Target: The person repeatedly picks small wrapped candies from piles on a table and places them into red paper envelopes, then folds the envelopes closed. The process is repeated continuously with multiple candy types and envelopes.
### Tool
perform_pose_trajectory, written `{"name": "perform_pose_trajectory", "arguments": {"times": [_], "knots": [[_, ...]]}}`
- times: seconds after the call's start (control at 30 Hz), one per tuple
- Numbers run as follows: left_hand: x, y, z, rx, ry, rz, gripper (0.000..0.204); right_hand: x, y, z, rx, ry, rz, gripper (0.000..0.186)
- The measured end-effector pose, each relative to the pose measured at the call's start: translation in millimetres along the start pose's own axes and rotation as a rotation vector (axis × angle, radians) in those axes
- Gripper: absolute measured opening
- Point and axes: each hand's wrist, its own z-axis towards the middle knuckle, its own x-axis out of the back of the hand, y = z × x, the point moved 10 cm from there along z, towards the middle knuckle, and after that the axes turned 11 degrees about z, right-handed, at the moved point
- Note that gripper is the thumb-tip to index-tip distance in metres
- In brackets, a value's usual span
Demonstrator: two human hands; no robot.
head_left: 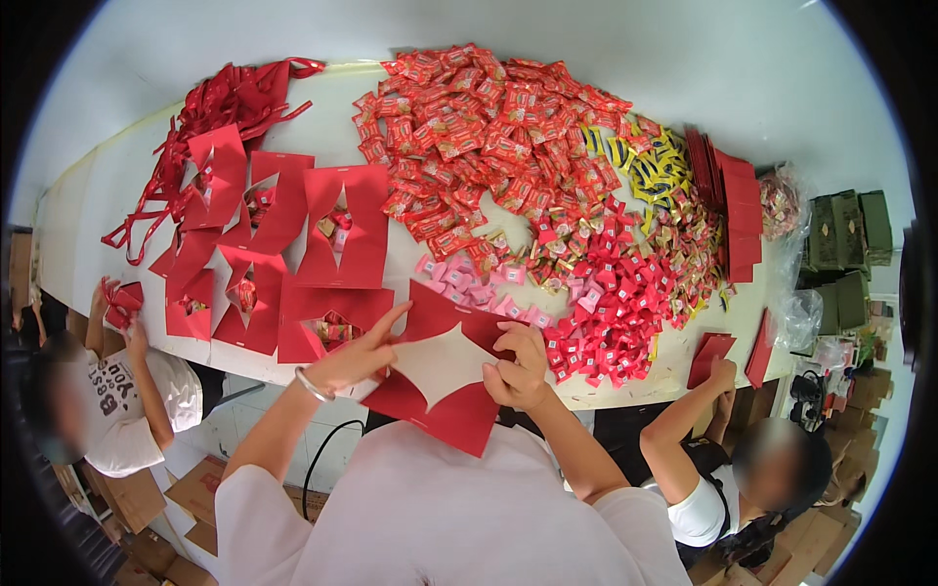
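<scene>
Between my two hands is a red paper gift box (461, 422), tilted, its star-shaped opening showing a pale interior with nothing in it. My left hand (350, 359), with a silver bangle at the wrist, grips the box's left side, its index finger stretched along the edge. At the opposite edge, my right hand (520, 366) has its fingers curled around the card. Just beyond my left hand stands a similar red box (298, 303) with wrapped sweets inside. Pink-wrapped sweets (459, 278) and red-wrapped sweets (620, 303) lie past my right hand.
Several filled red boxes (363, 186) stand left, before a heap of red ribboned bags (220, 103). Red snack packets (479, 122) pile up at the back. Flat red cards (740, 210) stack at right. Co-workers sit on both sides, one hand (721, 373) holding red card.
</scene>
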Motion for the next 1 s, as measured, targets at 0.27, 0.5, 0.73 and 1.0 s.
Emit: {"name": "perform_pose_trajectory", "arguments": {"times": [0.27, 0.5, 0.73, 1.0], "knots": [[-22, -13, -29, -0.121, 0.466, 0.166, 0.062, -19, 71, -51, -0.578, -0.153, 0.453, 0.023], [-32, -9, -44, -0.185, 0.498, 0.187, 0.059, -7, 207, -11, -0.759, -0.048, -0.028, 0.031], [-8, -9, -40, -0.127, 0.585, 0.039, 0.059, -56, 250, -4, -0.997, -0.650, -0.366, 0.049], [14, -24, -36, -0.100, 0.706, 0.094, 0.058, -105, 227, 19, -0.523, -0.582, -0.409, 0.023]]}}
